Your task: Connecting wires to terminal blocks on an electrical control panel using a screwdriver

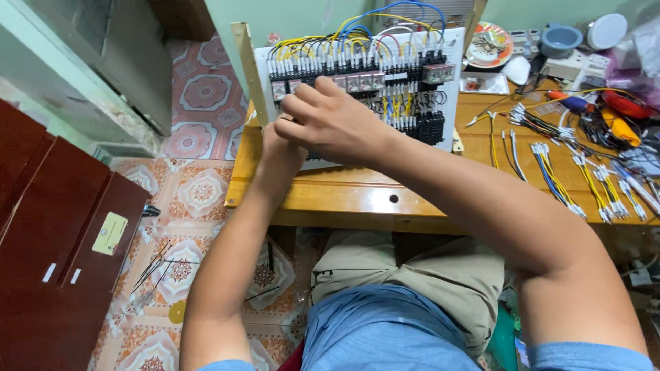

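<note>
On brown cabinet [82,233], pale-yellow label [110,233]; hands [330,120] at wired panel [364,75].

Wooden table [357,199], varnished yellow-brown. Stood on it: white wiring panel [450,103], upright. Lay scattered at right: cut wires [557,178], blue, yellow, white; patterned plate [489,45] behind.

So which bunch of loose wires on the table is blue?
The blue bunch lies in the middle of the table, between the white wires and the yellow bunch.
</note>
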